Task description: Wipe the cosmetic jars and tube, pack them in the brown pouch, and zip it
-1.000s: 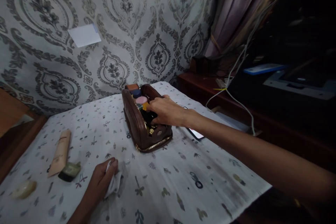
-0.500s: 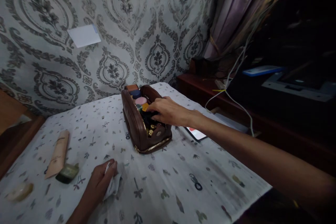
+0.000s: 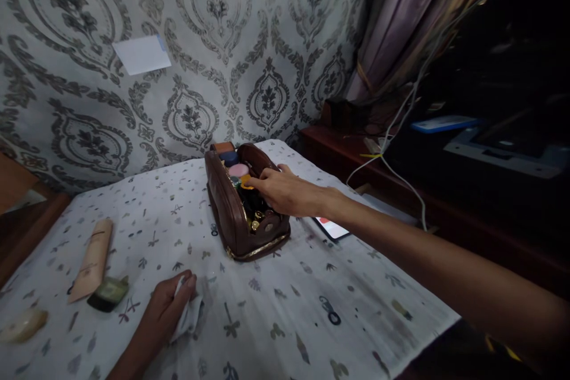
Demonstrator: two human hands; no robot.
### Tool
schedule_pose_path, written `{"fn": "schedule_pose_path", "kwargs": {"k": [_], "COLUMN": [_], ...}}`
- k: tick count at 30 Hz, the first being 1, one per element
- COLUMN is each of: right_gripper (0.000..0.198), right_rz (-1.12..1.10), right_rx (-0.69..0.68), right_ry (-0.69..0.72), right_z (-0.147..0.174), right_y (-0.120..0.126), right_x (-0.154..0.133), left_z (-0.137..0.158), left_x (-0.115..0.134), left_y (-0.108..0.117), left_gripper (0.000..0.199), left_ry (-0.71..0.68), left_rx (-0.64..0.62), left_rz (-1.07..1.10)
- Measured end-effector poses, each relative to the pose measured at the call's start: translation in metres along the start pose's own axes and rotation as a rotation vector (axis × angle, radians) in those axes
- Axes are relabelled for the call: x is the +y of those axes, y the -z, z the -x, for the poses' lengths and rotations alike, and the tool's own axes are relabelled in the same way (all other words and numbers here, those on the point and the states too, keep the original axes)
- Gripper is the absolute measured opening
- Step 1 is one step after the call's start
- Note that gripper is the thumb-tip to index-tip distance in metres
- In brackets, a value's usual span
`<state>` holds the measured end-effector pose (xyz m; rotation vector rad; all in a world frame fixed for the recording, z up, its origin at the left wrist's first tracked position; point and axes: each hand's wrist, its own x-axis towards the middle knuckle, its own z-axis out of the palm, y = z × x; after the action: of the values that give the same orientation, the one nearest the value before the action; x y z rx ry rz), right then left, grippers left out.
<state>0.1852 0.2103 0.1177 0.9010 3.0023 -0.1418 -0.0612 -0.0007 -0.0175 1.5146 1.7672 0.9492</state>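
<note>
A brown cosmetic bag (image 3: 224, 208) stands unzipped on the patterned white cloth (image 3: 258, 326). My right hand (image 3: 289, 191) clasps its right side wall, with one digit inside by an orange-yellow lid (image 3: 246, 181) and other fingers over the rim, partly hidden. Also in the bag are a pink round lid (image 3: 239, 170), a dark blue lid (image 3: 229, 158) and small gold-coloured caps (image 3: 255, 225). Left of the bag, my left hand (image 3: 167, 306) is closed on a crumpled white tissue (image 3: 189, 316), resting near the cloth.
At the left lie a peach squeeze tube (image 3: 94, 258), a green jar with a dark lid (image 3: 109, 293) and a blurred cream-coloured item (image 3: 24, 325). A lit phone (image 3: 332, 228) lies beyond my right forearm. White cables (image 3: 403, 178) hang by the dark red furniture (image 3: 320, 136).
My right hand has shifted slightly, from reaching in over the bag's contents to clasping its right wall. My left hand stays closed on the tissue. The view has tilted a little.
</note>
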Motion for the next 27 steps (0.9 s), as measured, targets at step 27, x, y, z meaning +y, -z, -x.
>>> {"fn": "schedule_pose_path", "kwargs": {"k": [27], "right_gripper": [0.049], "right_rz": [0.12], "right_rx": [-0.088], "right_ry": [0.163], "right_z": [0.013], "right_y": [0.013], "right_x": [-0.005], "left_z": [0.004], "left_x": [0.026], "left_y": [-0.004], "left_gripper": [0.047], "left_ry": [0.056], "left_rx": [0.034], "left_rz": [0.015]}}
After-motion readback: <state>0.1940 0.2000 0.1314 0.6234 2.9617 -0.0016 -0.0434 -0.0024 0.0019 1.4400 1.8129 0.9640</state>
